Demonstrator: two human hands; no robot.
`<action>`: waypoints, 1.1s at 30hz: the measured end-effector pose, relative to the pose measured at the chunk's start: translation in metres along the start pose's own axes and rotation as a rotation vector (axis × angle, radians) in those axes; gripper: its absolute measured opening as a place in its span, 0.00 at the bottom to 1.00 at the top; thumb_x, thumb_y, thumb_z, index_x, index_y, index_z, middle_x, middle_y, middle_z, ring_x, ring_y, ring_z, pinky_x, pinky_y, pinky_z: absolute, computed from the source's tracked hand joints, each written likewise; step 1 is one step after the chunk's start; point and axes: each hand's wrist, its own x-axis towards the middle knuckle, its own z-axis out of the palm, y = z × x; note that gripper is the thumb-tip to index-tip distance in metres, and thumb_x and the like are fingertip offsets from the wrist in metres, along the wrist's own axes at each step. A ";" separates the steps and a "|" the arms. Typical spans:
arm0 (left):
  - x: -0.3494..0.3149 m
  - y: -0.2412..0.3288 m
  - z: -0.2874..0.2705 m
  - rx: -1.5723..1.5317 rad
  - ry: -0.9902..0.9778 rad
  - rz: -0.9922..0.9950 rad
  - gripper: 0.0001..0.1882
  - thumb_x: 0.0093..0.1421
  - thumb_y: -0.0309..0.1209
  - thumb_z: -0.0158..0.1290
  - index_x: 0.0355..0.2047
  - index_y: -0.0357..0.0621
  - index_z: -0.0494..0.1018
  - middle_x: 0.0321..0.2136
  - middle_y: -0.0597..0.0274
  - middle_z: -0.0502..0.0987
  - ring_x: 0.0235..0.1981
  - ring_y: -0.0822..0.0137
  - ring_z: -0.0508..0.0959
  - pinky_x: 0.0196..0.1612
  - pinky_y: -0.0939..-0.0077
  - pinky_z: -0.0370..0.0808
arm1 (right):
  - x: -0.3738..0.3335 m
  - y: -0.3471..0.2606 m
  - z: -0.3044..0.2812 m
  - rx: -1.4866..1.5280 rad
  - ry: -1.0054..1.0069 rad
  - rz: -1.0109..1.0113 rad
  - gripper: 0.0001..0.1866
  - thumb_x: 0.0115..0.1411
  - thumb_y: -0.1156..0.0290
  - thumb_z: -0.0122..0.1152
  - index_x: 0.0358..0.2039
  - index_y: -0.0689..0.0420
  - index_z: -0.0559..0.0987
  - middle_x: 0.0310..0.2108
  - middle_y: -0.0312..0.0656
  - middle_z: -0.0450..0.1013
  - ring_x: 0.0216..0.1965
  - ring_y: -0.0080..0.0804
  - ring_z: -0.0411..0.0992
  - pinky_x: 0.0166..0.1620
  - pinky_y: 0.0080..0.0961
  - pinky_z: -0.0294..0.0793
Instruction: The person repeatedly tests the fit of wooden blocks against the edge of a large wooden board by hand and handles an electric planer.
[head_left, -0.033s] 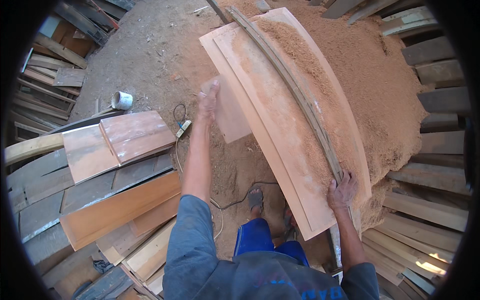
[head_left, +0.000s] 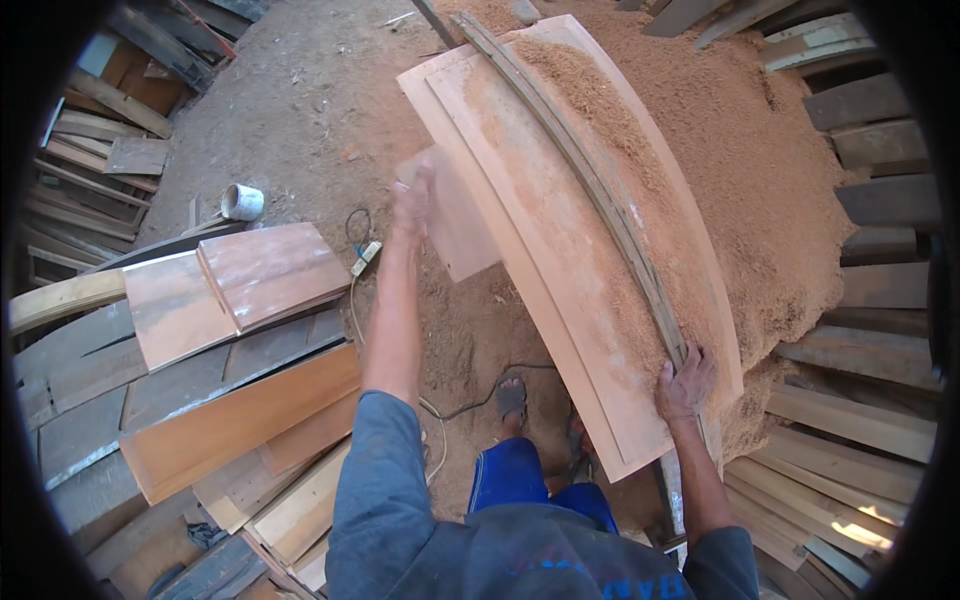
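My left hand (head_left: pixel 411 200) is closed on the near-left edge of a flat wooden board (head_left: pixel 463 225), with the thumb on its top face. The board is slightly blurred and its right edge meets the left edge of a wide wooden worktop (head_left: pixel 560 230). Along the worktop runs a long, narrow wooden strip (head_left: pixel 590 175), which looks bowed in this lens. At the strip's near end my right hand (head_left: pixel 687 382) is wrapped over it, thumb on the left side and fingers on the right.
Reddish sawdust (head_left: pixel 755 190) lies on the worktop's right part and is heaped beyond it. Stacked boards (head_left: pixel 275 265) and an orange-brown plank (head_left: pixel 245 420) lie at left. A white bucket (head_left: pixel 243 202), a power strip (head_left: pixel 367 258) and its cable are on the ground. Planks (head_left: pixel 880 285) line the right.
My left hand and the board have shifted very slightly left, and both are more blurred. My right hand stays in place on the strip.
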 end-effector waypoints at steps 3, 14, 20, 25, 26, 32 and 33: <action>0.029 -0.001 -0.006 0.015 0.056 0.074 0.25 0.63 0.42 0.65 0.49 0.30 0.77 0.42 0.54 0.83 0.40 0.63 0.83 0.45 0.66 0.81 | -0.001 -0.002 0.003 -0.018 0.016 -0.025 0.33 0.54 0.62 0.65 0.60 0.57 0.69 0.59 0.56 0.62 0.60 0.59 0.60 0.63 0.56 0.58; -0.039 -0.008 0.003 0.118 0.017 0.054 0.25 0.65 0.38 0.62 0.51 0.27 0.75 0.42 0.51 0.82 0.40 0.63 0.82 0.42 0.68 0.82 | 0.005 -0.007 -0.001 -0.070 -0.092 0.065 0.35 0.57 0.59 0.64 0.64 0.52 0.66 0.62 0.54 0.61 0.62 0.58 0.60 0.64 0.54 0.58; -0.144 -0.065 0.019 0.086 -0.006 0.106 0.23 0.67 0.35 0.60 0.55 0.31 0.73 0.44 0.51 0.82 0.42 0.62 0.82 0.44 0.67 0.82 | 0.003 -0.012 -0.015 -0.082 -0.174 0.112 0.34 0.61 0.53 0.60 0.65 0.52 0.66 0.65 0.52 0.60 0.65 0.55 0.58 0.67 0.51 0.56; -0.230 -0.102 0.029 0.108 -0.019 0.098 0.24 0.65 0.31 0.60 0.58 0.33 0.69 0.47 0.52 0.80 0.45 0.63 0.81 0.48 0.67 0.80 | 0.001 -0.017 -0.019 -0.082 -0.181 0.117 0.33 0.64 0.51 0.57 0.65 0.53 0.67 0.67 0.52 0.60 0.67 0.53 0.58 0.69 0.49 0.55; -0.244 -0.114 0.033 0.105 -0.020 0.098 0.24 0.65 0.31 0.60 0.58 0.33 0.69 0.47 0.52 0.80 0.45 0.63 0.81 0.48 0.67 0.80 | 0.001 -0.015 -0.017 -0.085 -0.180 0.117 0.33 0.64 0.51 0.57 0.65 0.53 0.67 0.67 0.52 0.60 0.67 0.53 0.58 0.69 0.49 0.55; -0.346 -0.150 0.048 0.069 0.012 0.029 0.27 0.65 0.32 0.61 0.60 0.33 0.66 0.50 0.51 0.79 0.49 0.63 0.80 0.52 0.68 0.78 | 0.004 -0.014 -0.012 -0.050 -0.071 0.061 0.32 0.65 0.48 0.56 0.63 0.53 0.69 0.64 0.51 0.62 0.66 0.52 0.60 0.65 0.50 0.60; -0.358 -0.159 0.050 0.089 0.050 0.029 0.29 0.64 0.33 0.62 0.60 0.32 0.66 0.50 0.50 0.79 0.49 0.62 0.79 0.54 0.68 0.77 | 0.005 -0.016 -0.012 -0.059 -0.082 0.063 0.32 0.65 0.48 0.56 0.63 0.53 0.69 0.64 0.51 0.62 0.66 0.52 0.60 0.65 0.50 0.60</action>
